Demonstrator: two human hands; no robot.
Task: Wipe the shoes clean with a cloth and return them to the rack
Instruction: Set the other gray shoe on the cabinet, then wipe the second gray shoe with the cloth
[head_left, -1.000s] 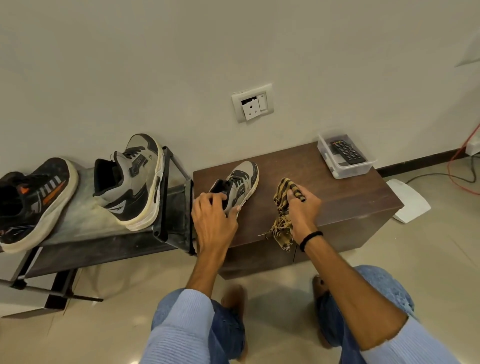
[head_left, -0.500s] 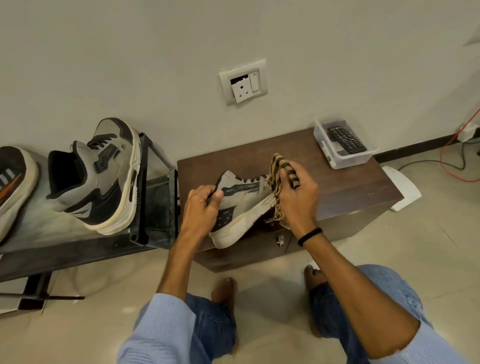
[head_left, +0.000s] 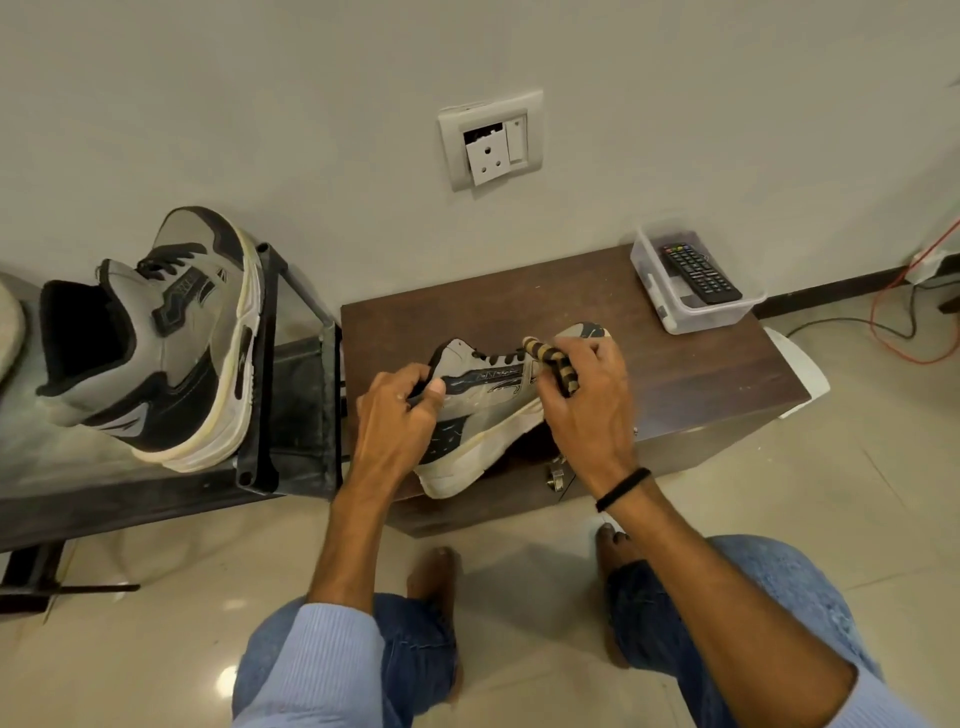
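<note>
I held one grey-and-black shoe (head_left: 483, 415) between my two hands, tipped on its side over the front edge of the one brown wooden cabinet (head_left: 675, 358), with its pale sole turned toward me. Whether it touched the cabinet top I could not tell. My left hand (head_left: 400, 415) gripped the heel collar, the thumb curled over the rim. My right hand (head_left: 587, 410) was closed round one yellow-and-black striped cloth (head_left: 551, 362), which was bunched against the laces near the toe. One black wristband (head_left: 623, 488) circled my right wrist.

I counted three shoes in all. Besides the one in my hands, a matching shoe (head_left: 156, 338) stood on the metal rack (head_left: 301, 405) to the left, toe toward the wall and just beside the rack's end frame. Only the pale edge of a third shoe (head_left: 8, 332) showed at the far left.

At the back right corner of the cabinet sat one clear plastic box (head_left: 701, 318) with one black remote (head_left: 700, 274) lying in it. One socket plate (head_left: 491, 140) was on the wall above. My two bare feet (head_left: 434, 577) were on the tiled floor in front of the cabinet.
</note>
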